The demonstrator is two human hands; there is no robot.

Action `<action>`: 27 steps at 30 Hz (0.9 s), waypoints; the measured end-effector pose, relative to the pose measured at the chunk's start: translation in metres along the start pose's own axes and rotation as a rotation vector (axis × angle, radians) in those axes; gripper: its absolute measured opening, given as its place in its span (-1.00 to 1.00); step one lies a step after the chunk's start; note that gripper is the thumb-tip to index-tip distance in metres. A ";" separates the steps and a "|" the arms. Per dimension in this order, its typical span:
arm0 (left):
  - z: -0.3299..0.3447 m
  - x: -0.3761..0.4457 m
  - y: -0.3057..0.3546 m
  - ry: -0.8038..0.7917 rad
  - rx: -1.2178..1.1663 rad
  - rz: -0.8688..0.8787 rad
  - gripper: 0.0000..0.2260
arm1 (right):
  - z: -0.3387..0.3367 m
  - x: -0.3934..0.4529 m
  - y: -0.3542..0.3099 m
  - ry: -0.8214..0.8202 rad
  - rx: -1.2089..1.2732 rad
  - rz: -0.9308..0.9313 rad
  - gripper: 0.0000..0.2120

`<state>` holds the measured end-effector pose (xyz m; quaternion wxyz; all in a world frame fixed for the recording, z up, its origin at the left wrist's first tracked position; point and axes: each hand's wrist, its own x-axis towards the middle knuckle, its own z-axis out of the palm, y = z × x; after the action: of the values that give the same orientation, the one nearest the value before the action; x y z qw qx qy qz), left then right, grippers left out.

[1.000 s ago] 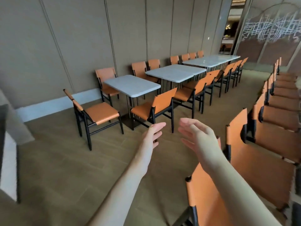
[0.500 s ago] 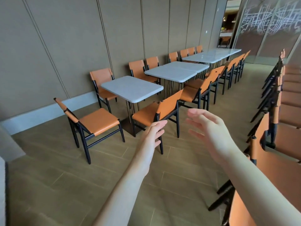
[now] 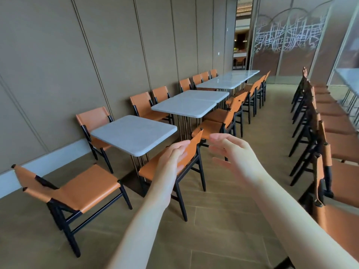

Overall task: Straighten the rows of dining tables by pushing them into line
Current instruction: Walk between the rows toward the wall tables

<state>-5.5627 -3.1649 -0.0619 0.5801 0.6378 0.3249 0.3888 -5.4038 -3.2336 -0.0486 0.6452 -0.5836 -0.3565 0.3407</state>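
Up in the middle of the frame, both hands are held out in the air with fingers loose and spread, gripping nothing. The left hand (image 3: 172, 158) sits palm turned inward, its fingertips overlapping the orange backrest of the nearest aisle-side chair (image 3: 191, 150); whether they touch the leather cannot be told. The right hand (image 3: 231, 154) is just beside it at the same height, palm facing left, fingers slightly curled and blurred, clear of any furniture. Both bare forearms rise from the bottom edge of the frame and converge toward the centre.

The nearest dining table (image 3: 134, 135), a grey-white square top on thin metal legs, stands left of centre, just past the hands, apart from the rest of the row. Behind it, toward upper centre, a pair of tables (image 3: 190, 103) stand pushed together, and farther back a long run of tables (image 3: 229, 80) reaches toward the glass partition (image 3: 287, 35) at upper right. Orange chairs with black frames line both sides of the row; one loose chair (image 3: 77, 189) sits at lower left, angled away from the nearest table. Along the right edge a second line of orange chairs (image 3: 318, 123) shows its backs.
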 end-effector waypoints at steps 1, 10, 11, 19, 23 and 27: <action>-0.001 0.009 -0.002 -0.004 0.003 0.003 -0.77 | 0.001 0.006 0.001 -0.001 -0.003 0.004 -0.79; -0.011 0.146 -0.035 -0.048 -0.004 0.004 -0.77 | 0.020 0.116 0.015 0.090 0.023 0.032 -0.83; -0.012 0.163 -0.039 -0.050 -0.006 0.007 -0.77 | 0.024 0.131 0.017 0.099 0.019 0.032 -0.83; -0.037 0.308 -0.053 -0.102 -0.066 0.009 -0.75 | 0.060 0.266 0.020 0.165 0.002 0.002 -0.78; -0.046 0.376 -0.047 -0.135 -0.088 0.036 -0.77 | 0.074 0.328 0.012 0.182 0.001 -0.036 -0.81; -0.045 0.432 -0.041 -0.130 -0.139 0.051 -0.77 | 0.078 0.373 0.012 0.205 -0.012 -0.057 -0.76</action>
<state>-5.3900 -2.7639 -0.0504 0.6326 0.6281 0.2425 0.3828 -5.2793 -2.8734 -0.0322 0.6840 -0.6089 -0.3072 0.2587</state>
